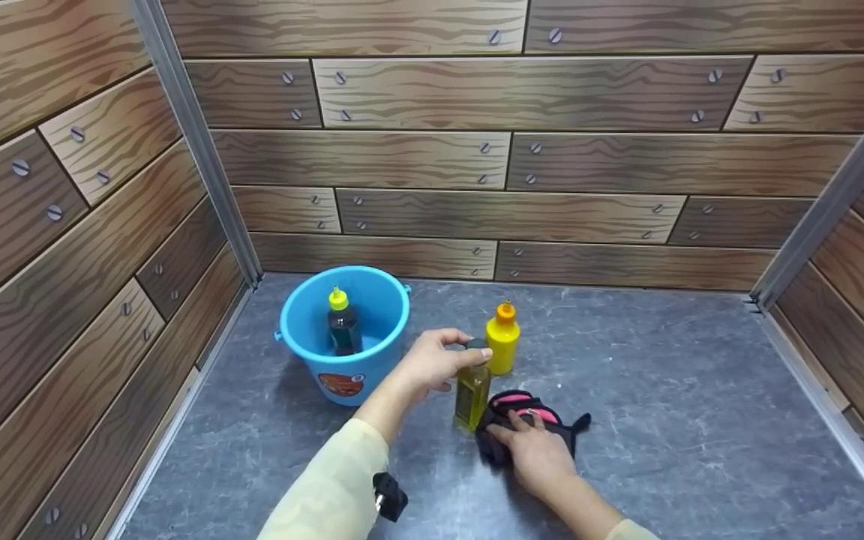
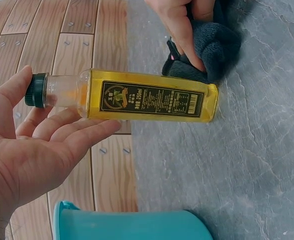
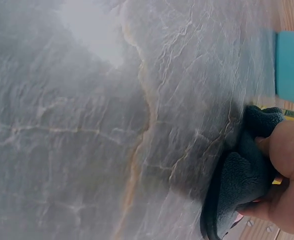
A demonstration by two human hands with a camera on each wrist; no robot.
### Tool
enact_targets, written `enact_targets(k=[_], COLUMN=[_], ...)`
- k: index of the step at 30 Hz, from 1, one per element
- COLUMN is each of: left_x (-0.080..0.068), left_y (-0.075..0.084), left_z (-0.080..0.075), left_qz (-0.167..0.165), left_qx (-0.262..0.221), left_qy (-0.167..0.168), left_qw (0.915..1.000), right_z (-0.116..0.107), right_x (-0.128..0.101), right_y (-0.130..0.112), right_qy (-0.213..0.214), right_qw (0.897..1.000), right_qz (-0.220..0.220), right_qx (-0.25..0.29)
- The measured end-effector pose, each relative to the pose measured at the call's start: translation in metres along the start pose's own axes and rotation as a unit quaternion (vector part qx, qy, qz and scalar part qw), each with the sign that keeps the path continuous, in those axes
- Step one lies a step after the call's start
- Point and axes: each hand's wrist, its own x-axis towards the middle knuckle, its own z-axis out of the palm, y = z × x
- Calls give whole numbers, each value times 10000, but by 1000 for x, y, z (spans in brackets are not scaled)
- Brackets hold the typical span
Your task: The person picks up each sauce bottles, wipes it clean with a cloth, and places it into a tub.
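You have open floor (image 1: 702, 390) at 3 o'clock, unobstructed to the rt wall. At 11 o'clock the blue bucket (image 1: 304, 330) blocks; at 12 the yellow bottle (image 1: 502, 341) stands just behind the oil bottle (image 1: 472, 394).

Head view high, wrist views close, sharing cloth (image 1: 526, 420)
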Motion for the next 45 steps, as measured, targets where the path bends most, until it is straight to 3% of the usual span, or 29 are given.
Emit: enact_targets(k=[11, 17, 27, 36, 45], left_x=[1, 1, 2, 1, 1], left_y=[-1, -1, -1, 0, 1], left_z=[1, 1, 2, 2, 2], left_qz=[-69, -93, -57, -20, -50], left_qx=[-31, -85, -112, -99, -106], left_qy=[36, -30, 35, 19, 40], left_qw=[10000, 9999, 9999, 9999, 9999], right_z=[-3, -7, -16, -30, -49], right_x=[-16, -26, -33, -35, -29], right_y=[21, 31, 41, 35, 18], right_qy=[890, 1267, 1882, 2803, 2862], right_qw=[9958, 9879, 9638, 9224, 9144], right_qz=[76, 247, 569, 567, 676], right_qx=[214, 859, 1802, 2596, 2782])
